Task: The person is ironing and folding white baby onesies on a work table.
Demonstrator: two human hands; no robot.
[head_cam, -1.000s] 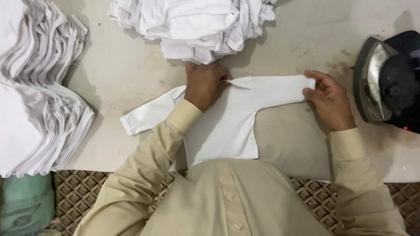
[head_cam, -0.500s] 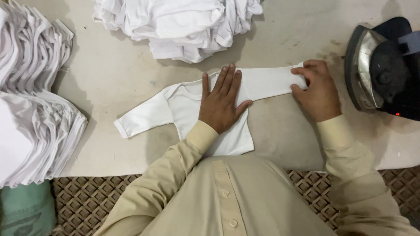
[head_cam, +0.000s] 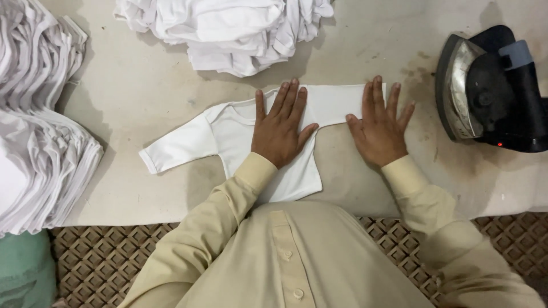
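- Both hands are flat now. The left hand point(head_cam: 281, 130) lies palm down on the chest of the small white shirt point(head_cam: 228, 137), fingers together and pointing away from the person, gripping nothing.
- The right hand point(head_cam: 379, 128) has changed most: half a second ago it was curled at the cuff end of the right sleeve point(head_cam: 337, 102); now it is spread wide open, fingers fanned, pressing that sleeve end onto the table point(head_cam: 142, 85).
- The shirt lies face up at the table's near edge, its hem under the person's forearm. The far sleeve runs out to the left, untouched and slightly angled down.
- The left hand has moved too: a second ago it sat bunched at the collar, now it rests open lower on the body.
- My read: the pinch-and-pull has given way to smoothing, so the right sleeve looks laid out straight and held down.
- The iron point(head_cam: 491, 91) stands on its side at the right, apart from the right hand, a small red light showing.
- A loose heap point(head_cam: 222, 28) of white garments sits beyond the shirt; a neat stack point(head_cam: 40, 125) fills the left.
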